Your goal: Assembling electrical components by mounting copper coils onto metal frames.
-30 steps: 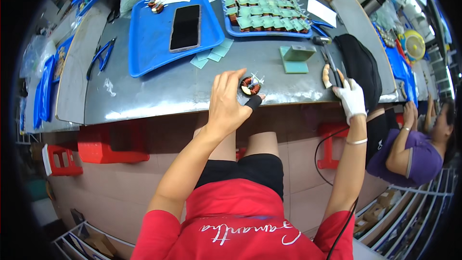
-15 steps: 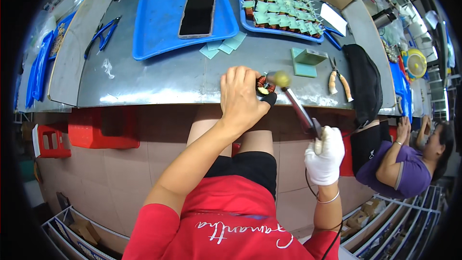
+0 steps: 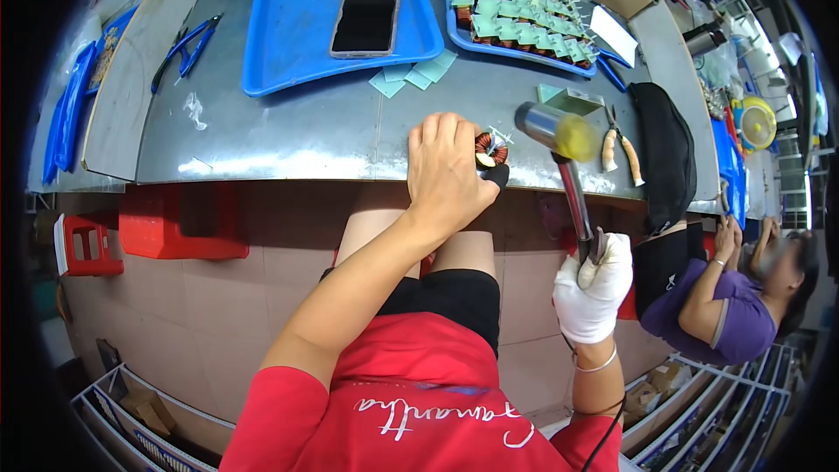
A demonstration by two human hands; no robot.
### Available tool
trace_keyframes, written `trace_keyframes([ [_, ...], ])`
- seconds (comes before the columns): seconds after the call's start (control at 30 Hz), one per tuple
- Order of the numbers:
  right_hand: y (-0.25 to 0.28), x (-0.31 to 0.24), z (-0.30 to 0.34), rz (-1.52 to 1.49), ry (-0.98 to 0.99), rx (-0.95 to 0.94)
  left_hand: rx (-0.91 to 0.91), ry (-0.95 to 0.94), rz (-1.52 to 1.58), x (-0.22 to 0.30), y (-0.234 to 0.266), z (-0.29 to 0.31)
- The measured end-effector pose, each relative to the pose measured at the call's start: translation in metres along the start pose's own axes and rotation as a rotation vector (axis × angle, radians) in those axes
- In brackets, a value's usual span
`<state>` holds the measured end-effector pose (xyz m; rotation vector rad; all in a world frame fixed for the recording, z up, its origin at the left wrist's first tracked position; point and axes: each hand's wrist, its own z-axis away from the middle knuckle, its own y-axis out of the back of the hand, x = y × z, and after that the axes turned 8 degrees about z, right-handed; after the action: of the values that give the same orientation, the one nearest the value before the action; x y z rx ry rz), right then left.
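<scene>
My left hand (image 3: pixel 444 162) is closed round a small ring coil (image 3: pixel 497 152) wound with copper wire, held at the table's near edge. A black cover sits on its thumb beside the coil; the fingers hide part of the coil. Thin pale pins stick out of the coil's far side. My right hand (image 3: pixel 595 288), in a white glove, grips the handle of a hammer (image 3: pixel 572 197). The hammer's metal head with a yellow face is lifted to the right of the coil, apart from it and slightly blurred.
Beyond lie a blue tray (image 3: pixel 262 61) with a phone (image 3: pixel 367 16), loose green sheets (image 3: pixel 419 74) and a tray of coils (image 3: pixel 524 51). Right are a green block (image 3: pixel 570 99), pliers (image 3: pixel 619 150), a black pouch (image 3: pixel 664 157) and a seated person (image 3: pixel 712 306). Blue pliers (image 3: pixel 185 52) lie left.
The hammer head has moved off the coil, up and to the right. My left hand stays round the coil, which now shows more fully.
</scene>
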<state>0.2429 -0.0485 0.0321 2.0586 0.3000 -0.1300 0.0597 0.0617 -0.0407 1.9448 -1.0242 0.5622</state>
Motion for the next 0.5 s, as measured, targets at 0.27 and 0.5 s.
trace_keyframes([
  [0.27, -0.004, 0.009, -0.006, 0.182, 0.166, 0.0, -0.017, 0.001, -0.028, -0.003, -0.002, -0.003],
  [0.5, -0.006, 0.009, -0.009, 0.19, 0.125, -0.264, -0.04, 0.031, -0.036, -0.002, -0.001, 0.0],
])
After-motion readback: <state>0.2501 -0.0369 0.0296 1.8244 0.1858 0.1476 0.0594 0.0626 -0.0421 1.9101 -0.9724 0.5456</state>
